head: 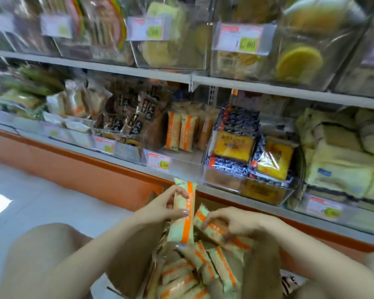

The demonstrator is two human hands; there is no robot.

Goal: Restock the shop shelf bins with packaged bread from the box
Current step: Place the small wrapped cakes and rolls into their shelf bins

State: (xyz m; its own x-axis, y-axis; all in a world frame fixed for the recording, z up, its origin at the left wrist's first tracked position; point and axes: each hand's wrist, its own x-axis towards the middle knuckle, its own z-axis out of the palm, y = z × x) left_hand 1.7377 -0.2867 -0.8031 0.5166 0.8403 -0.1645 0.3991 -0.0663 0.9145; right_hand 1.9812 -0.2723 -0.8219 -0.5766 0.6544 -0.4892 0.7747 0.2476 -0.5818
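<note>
The long pale-green packet of bread with an orange stripe (pixel 183 214) stands nearly upright, lifted clear of the rest. The left grip (pixel 160 209) pinches it on its left edge, thumb in front and fingers behind. Holding it by the side probably leaves the top end free to lead into a bin.

Just right of that grip, the right grip (pixel 231 221) curls its fingers round a second packet of the same kind (pixel 239 242), which lies tilted on the heap. My guess is that one hand picks up the next packet while the other delivers, so the restocking is mid-cycle.

Below both grips, the open brown cardboard box (pixel 134 272) sits between the person's knees, within reach of both hands. It holds a loose pile of matching striped packets (pixel 181 275), so a good deal is left to move.

Straight above the left grip, a clear plastic shelf bin (pixel 186 169) carries a white and orange price label (pixel 159 162). A few identical packets stand on end (pixel 183 133) towards its back, with bare space in front. That looks like the target, and the raised packet already points at it.

Right of that bin, above the right grip, a neighbouring clear bin holds square cakes in blue patterned wrappers (pixel 233 145). Beyond the left grip the grey shelf edge (pixel 117 156) runs over an orange base panel (pixel 73 169). The upper shelf is blurred.
</note>
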